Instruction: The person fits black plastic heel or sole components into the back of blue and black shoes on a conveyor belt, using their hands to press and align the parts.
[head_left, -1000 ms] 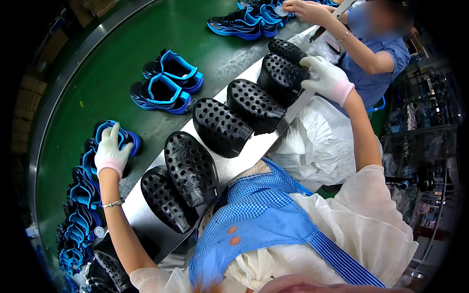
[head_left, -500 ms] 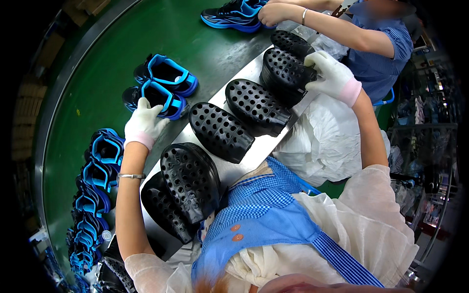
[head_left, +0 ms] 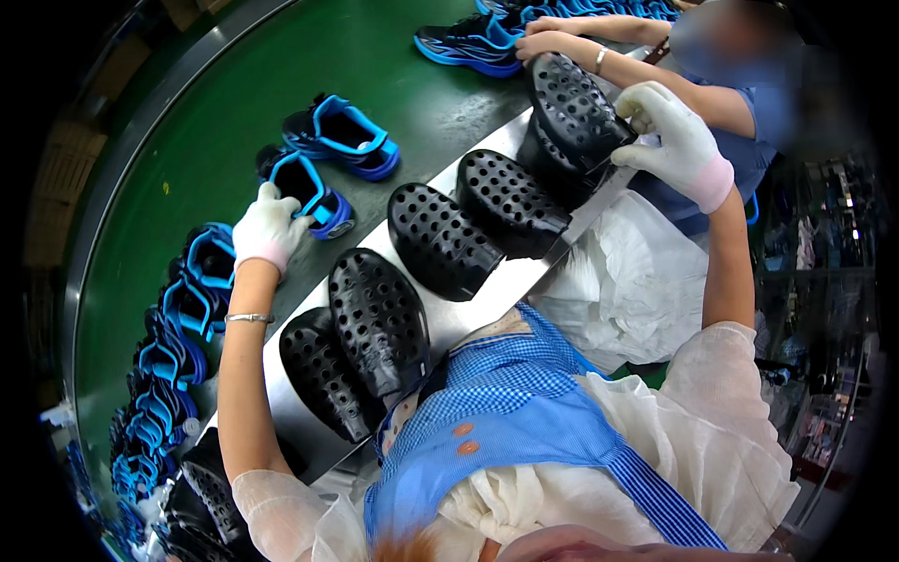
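My left hand [head_left: 268, 227], in a white glove, closes on the side of a black-and-blue sneaker [head_left: 302, 185] lying on the green surface, its thumb near the heel. The matching sneaker [head_left: 348, 136] lies just beyond it, a little apart. My right hand [head_left: 676, 145], gloved too, grips the narrow end of a black perforated shoe form [head_left: 573, 103], tilted up above another dark form [head_left: 554, 167]. Its fingertips are partly hidden behind the form's end. Several similar forms, among them one in the middle [head_left: 440, 236], rest along a metal shelf [head_left: 448, 328] in front of me.
A row of black-and-blue sneakers [head_left: 173, 351] runs down the left of the green conveyor [head_left: 225, 112]. More black forms [head_left: 220, 492] sit at lower left. Across at upper right, a co-worker's hands [head_left: 548, 39] touch another sneaker [head_left: 468, 47]. White crumpled material [head_left: 623, 281] lies right of the shelf.
My right hand has raised and tilted the far shoe form. The near sneaker has shifted away from its mate, with my left hand on it. The view has moved slightly.
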`<state>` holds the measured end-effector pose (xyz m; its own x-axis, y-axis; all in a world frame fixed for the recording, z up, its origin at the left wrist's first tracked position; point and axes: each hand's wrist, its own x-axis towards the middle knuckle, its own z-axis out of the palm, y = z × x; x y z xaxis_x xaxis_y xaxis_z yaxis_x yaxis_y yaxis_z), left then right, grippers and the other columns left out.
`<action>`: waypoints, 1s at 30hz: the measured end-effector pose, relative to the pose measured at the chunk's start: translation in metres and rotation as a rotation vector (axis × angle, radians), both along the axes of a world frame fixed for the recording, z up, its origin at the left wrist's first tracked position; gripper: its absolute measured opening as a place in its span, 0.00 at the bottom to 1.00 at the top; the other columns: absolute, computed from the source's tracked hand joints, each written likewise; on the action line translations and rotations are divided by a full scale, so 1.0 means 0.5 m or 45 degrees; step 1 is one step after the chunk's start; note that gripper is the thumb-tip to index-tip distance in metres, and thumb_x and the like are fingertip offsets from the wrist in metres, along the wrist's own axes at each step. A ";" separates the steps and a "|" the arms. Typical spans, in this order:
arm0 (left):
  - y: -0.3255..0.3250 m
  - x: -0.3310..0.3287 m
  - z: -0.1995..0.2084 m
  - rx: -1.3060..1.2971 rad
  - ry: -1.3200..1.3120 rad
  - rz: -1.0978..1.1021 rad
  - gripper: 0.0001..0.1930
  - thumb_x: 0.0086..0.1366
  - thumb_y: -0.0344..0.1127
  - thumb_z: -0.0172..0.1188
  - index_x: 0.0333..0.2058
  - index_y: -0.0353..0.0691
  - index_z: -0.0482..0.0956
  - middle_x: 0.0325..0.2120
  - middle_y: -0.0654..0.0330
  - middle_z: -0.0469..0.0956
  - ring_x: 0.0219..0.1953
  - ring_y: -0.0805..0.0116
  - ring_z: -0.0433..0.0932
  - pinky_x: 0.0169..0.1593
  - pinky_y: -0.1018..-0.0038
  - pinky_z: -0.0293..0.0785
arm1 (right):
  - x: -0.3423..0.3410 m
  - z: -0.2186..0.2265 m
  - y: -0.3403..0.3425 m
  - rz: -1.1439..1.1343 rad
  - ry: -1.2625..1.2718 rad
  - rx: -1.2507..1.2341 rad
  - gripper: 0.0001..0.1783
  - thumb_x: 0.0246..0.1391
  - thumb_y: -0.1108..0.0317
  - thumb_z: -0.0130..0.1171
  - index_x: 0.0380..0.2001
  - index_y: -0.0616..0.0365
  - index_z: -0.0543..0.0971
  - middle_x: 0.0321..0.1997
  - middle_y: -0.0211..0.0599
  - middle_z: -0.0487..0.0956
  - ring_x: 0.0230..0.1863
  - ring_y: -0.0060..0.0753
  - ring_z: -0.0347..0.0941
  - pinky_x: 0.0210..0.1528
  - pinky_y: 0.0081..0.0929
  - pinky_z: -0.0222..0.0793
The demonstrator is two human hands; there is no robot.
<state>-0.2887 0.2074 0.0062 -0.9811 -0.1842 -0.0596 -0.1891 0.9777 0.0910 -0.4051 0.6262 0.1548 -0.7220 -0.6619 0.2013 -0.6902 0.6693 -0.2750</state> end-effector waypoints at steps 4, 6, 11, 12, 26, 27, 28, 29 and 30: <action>-0.007 0.023 0.038 0.380 0.226 -0.198 0.25 0.57 0.47 0.61 0.50 0.39 0.74 0.48 0.49 0.70 0.48 0.55 0.74 0.48 0.65 0.72 | 0.023 0.022 -0.135 0.375 0.112 -0.145 0.24 0.35 0.67 0.72 0.38 0.59 0.73 0.33 0.32 0.71 0.32 0.25 0.69 0.37 0.22 0.69; 0.001 0.032 0.093 0.781 0.297 -0.184 0.29 0.60 0.49 0.57 0.56 0.39 0.69 0.50 0.48 0.70 0.45 0.59 0.76 0.51 0.66 0.73 | 0.035 0.018 -0.210 0.552 0.141 -0.209 0.26 0.35 0.66 0.72 0.39 0.60 0.73 0.35 0.33 0.71 0.35 0.27 0.71 0.39 0.23 0.71; 0.026 0.073 0.119 2.667 0.568 -0.100 0.31 0.69 0.52 0.46 0.60 0.33 0.56 0.51 0.48 0.69 0.51 0.56 0.72 0.53 0.62 0.73 | 0.075 -0.013 -0.394 0.862 -0.194 -0.343 0.25 0.35 0.59 0.69 0.37 0.60 0.74 0.36 0.38 0.75 0.34 0.33 0.75 0.38 0.26 0.73; 0.030 0.083 0.133 2.790 0.611 -0.060 0.31 0.69 0.53 0.46 0.59 0.33 0.57 0.50 0.48 0.69 0.51 0.56 0.72 0.53 0.62 0.73 | 0.083 -0.022 -0.421 0.887 -0.232 -0.395 0.25 0.36 0.58 0.67 0.38 0.59 0.75 0.35 0.39 0.76 0.34 0.33 0.76 0.39 0.26 0.73; -0.026 0.067 0.054 2.614 1.233 0.601 0.13 0.61 0.46 0.59 0.34 0.43 0.74 0.28 0.62 0.76 0.31 0.69 0.77 0.37 0.71 0.77 | 0.094 -0.118 -0.572 0.763 -0.262 -0.126 0.25 0.49 0.50 0.58 0.23 0.66 0.73 0.20 0.53 0.75 0.25 0.51 0.75 0.30 0.39 0.71; -0.036 0.064 0.038 2.518 1.050 0.612 0.15 0.62 0.48 0.58 0.35 0.42 0.74 0.30 0.62 0.76 0.32 0.70 0.77 0.37 0.72 0.76 | 0.087 -0.107 -0.566 0.745 -0.256 -0.055 0.24 0.49 0.50 0.58 0.23 0.65 0.73 0.19 0.52 0.75 0.25 0.50 0.75 0.30 0.38 0.72; -0.043 0.061 0.023 2.419 0.869 0.619 0.16 0.62 0.50 0.57 0.36 0.42 0.74 0.31 0.62 0.76 0.33 0.70 0.77 0.38 0.72 0.76 | 0.077 -0.101 -0.557 0.725 -0.248 0.016 0.23 0.49 0.50 0.58 0.22 0.64 0.74 0.19 0.51 0.75 0.24 0.50 0.75 0.30 0.38 0.72; -0.050 0.056 0.007 2.160 0.830 0.652 0.22 0.62 0.54 0.56 0.43 0.41 0.73 0.36 0.61 0.76 0.35 0.70 0.76 0.41 0.72 0.75 | 0.064 -0.100 -0.550 0.725 -0.247 0.085 0.23 0.49 0.49 0.57 0.22 0.63 0.75 0.18 0.49 0.75 0.24 0.49 0.75 0.30 0.37 0.72; -0.039 0.048 0.011 1.813 0.853 0.700 0.27 0.61 0.53 0.57 0.52 0.40 0.70 0.42 0.57 0.75 0.38 0.66 0.77 0.45 0.70 0.74 | 0.043 -0.105 -0.536 0.694 -0.287 0.157 0.23 0.49 0.49 0.56 0.23 0.64 0.76 0.19 0.49 0.75 0.24 0.49 0.75 0.30 0.37 0.72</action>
